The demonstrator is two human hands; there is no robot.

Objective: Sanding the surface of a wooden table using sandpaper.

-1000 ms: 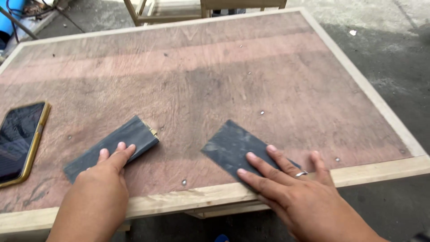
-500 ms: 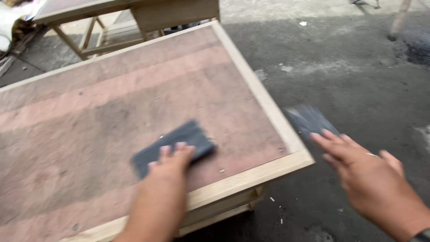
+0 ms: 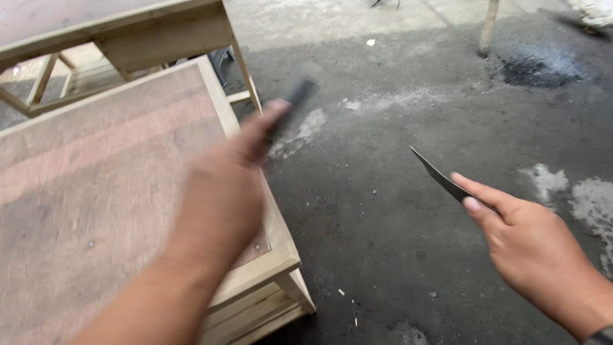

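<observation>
While the left hand [image 3: 233,176] reaches out past the corner of the wooden table [image 3: 96,191], it is blurred, and its fingers look closed around a dark flat piece [image 3: 300,89] that sticks out beyond the fingertips; how tight the grasp is cannot be told through the blur. That dark piece hangs in the air above the grey concrete floor [image 3: 383,255], just off the table's far corner. The right hand [image 3: 530,246] is well apart from the left, out over the floor on the right side. Its thumb and fingers are pressed together on a thin dark sheet [image 3: 437,174], pinching it at one end so that the sheet juts up and to the left, seen almost edge-on. The table has a reddish-brown board top with a pale wood rim and slats under its near corner. A second wooden table frame [image 3: 128,38] stands just behind it. A black sooty patch [image 3: 543,70] marks the floor at the top right, near a thin pale post [image 3: 488,25].
</observation>
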